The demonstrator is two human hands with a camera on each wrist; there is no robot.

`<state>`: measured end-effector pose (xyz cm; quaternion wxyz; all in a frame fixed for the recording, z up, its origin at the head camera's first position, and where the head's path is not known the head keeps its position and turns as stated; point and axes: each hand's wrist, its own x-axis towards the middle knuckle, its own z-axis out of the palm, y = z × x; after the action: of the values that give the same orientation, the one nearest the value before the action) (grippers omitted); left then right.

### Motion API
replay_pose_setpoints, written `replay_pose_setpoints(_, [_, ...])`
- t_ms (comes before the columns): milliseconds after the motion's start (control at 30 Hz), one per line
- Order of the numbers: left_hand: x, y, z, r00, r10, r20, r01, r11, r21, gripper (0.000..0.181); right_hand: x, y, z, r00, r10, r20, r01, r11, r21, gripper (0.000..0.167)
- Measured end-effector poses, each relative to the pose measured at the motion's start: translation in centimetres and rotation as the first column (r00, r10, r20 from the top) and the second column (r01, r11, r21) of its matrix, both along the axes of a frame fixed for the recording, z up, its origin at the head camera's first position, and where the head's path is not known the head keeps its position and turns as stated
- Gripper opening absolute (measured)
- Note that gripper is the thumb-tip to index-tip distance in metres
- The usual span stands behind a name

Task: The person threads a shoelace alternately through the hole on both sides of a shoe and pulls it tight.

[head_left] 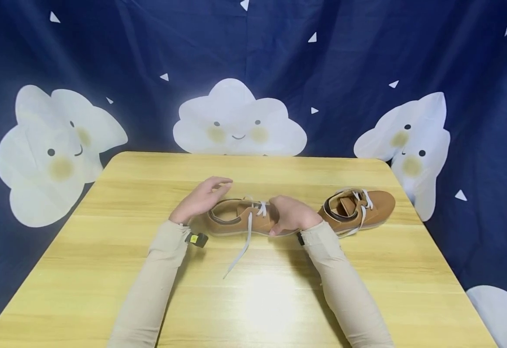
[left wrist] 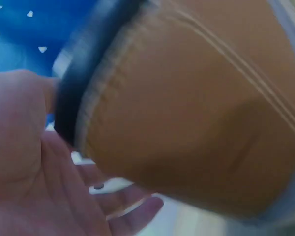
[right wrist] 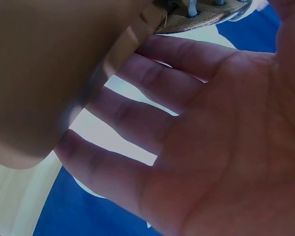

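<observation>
A brown lace-up shoe (head_left: 260,223) with a dark collar and white laces lies lengthwise between the hands, its toe to the right. The right hand (head_left: 291,213) grips its front part, thumb on the near side; in the right wrist view its fingers (right wrist: 132,115) reach behind the brown upper. By the heel is the left hand (head_left: 203,199), its fingers extended over the far side. The left wrist view has the blurred heel (left wrist: 187,113) in front of the left fingers (left wrist: 137,216); whether they touch it, I cannot tell. One loose lace (head_left: 244,249) trails toward the near side.
A second brown shoe (head_left: 377,205), also with white laces, stands at the right, just beyond the right wrist. Both shoes are on a light wooden table (head_left: 118,203). Behind it hangs a dark blue curtain (head_left: 140,43) with white clouds.
</observation>
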<state>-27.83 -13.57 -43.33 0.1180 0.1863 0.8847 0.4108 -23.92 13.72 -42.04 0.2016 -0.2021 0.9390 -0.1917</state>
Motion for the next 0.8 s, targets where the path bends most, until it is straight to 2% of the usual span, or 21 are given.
replay_pose_setpoints(100, [-0.3, 1.1, 0.9, 0.991, -0.126, -0.036, 0.125, 0.992, -0.032, 0.049, 0.0, -0.1, 0.2, 1.000, -0.017, 0.004, 0.017, 1.000, 0.016, 0.075])
replay_pose_setpoints(200, [-1.1, 2.3, 1.4, 0.967, -0.252, -0.026, 0.249, 0.964, -0.092, 0.045, 0.0, -0.1, 0.2, 1.000, -0.027, 0.000, 0.027, 0.999, 0.026, 0.084])
replay_pose_setpoints(267, [-1.5, 3.0, 1.5, 0.951, -0.308, -0.002, 0.305, 0.943, -0.135, 0.044, 0.1, -0.1, 0.2, 1.000, -0.024, -0.002, 0.024, 0.999, 0.027, 0.085])
replay_pose_setpoints(333, [-1.8, 3.3, 1.5, 0.941, -0.338, 0.024, 0.337, 0.927, -0.163, 0.042, 0.2, -0.2, 0.2, 1.000, -0.023, 0.000, 0.023, 1.000, 0.020, 0.088])
replay_pose_setpoints(400, [-2.0, 3.4, 1.4, 0.934, -0.356, 0.038, 0.357, 0.916, -0.181, 0.038, 0.3, -0.2, 0.1, 1.000, -0.017, -0.002, 0.017, 1.000, 0.020, 0.089])
replay_pose_setpoints(533, [-2.1, 3.2, 1.2, 0.934, -0.358, 0.025, 0.356, 0.916, -0.186, 0.031, 0.2, -0.2, 0.1, 1.000, -0.022, -0.004, 0.022, 0.999, 0.033, 0.094])
replay_pose_setpoints(800, [-2.8, 2.6, 0.3, 0.949, -0.314, 0.011, 0.312, 0.937, -0.158, 0.028, 0.1, -0.1, 0.2, 0.999, -0.028, -0.016, 0.029, 0.999, 0.022, 0.091])
